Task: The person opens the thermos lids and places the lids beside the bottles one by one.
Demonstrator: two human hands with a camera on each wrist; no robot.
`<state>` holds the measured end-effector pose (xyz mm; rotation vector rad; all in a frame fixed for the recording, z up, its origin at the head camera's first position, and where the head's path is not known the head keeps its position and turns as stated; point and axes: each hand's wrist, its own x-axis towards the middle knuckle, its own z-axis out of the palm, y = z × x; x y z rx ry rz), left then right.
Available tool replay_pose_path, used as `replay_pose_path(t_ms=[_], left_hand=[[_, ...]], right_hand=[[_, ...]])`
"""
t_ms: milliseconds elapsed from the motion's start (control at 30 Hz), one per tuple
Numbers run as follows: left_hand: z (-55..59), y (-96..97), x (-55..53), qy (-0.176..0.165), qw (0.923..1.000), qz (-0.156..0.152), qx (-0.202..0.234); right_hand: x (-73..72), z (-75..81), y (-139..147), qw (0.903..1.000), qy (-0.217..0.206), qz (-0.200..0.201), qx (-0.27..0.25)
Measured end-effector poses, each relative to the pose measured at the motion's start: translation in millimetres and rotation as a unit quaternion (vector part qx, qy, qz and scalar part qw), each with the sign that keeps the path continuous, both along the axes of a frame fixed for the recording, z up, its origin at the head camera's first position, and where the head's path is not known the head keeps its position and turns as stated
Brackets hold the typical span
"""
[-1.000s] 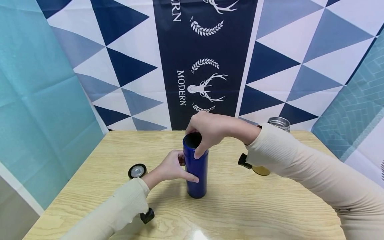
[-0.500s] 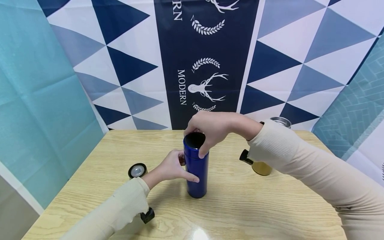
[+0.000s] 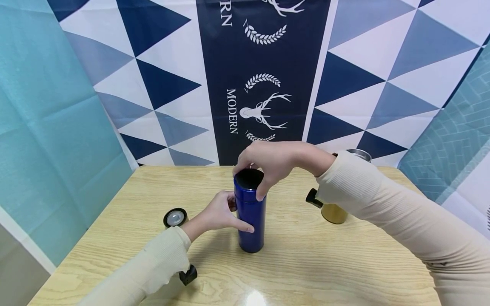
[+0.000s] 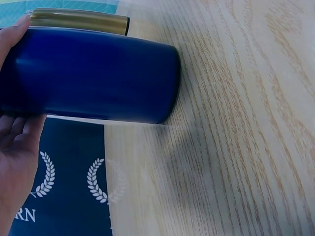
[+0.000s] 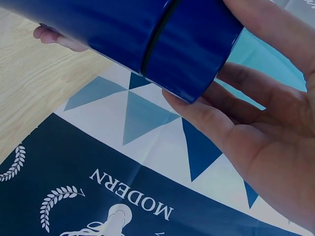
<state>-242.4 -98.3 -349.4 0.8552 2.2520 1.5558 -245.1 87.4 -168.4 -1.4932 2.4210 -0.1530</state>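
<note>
A tall blue thermos stands upright on the wooden table in the head view. My left hand grips its body from the left, thumb across the front and fingers behind. From above, my right hand holds the blue cap at the upper rim, thumb in front and fingers on the far side. The cap's top looks dark. A thin dark seam between cap and body shows in the right wrist view. The left wrist view shows the thermos's lower end close up.
A gold bottle stands to the right, mostly hidden by the right sleeve; its silvery rim shows above. On the left, a round black-rimmed object with a silvery centre is partly behind the left sleeve. A patterned cloth hangs behind the table.
My right thumb has shifted a little rightward around the cap's rim, and the right wrist has moved slightly right with it. The left hand and thermos stay in place.
</note>
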Motion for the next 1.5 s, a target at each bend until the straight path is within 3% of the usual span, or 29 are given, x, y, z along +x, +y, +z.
replay_pose_path(t_ms=[267,733,1033,1400,1500], left_hand=[[-0.9,-1.1,-1.1,-0.008,0.9998,-0.009,0.014],[0.3,-1.7,-4.5,0.009,0.9999,-0.003,0.005],[-1.2,-2.2,-5.9,0.008,1.0,-0.005,0.002],[-0.4,1.6,-4.8,0.016,0.9999,0.001,0.007],[0.1,1.8,-4.3,0.015,0.9999,0.004,0.006]], right_hand=[[-4.4,-1.8,0.5,0.9999,-0.012,0.009,-0.002],[-8.0,1.8,-0.5,0.9994,0.004,0.033,0.008],[-10.3,0.3,-0.4,0.999,-0.021,0.038,0.004],[-9.2,-16.2,10.1,0.9973,-0.019,0.038,-0.06],[-1.9,-18.3,10.4,0.9974,0.006,0.011,-0.071]])
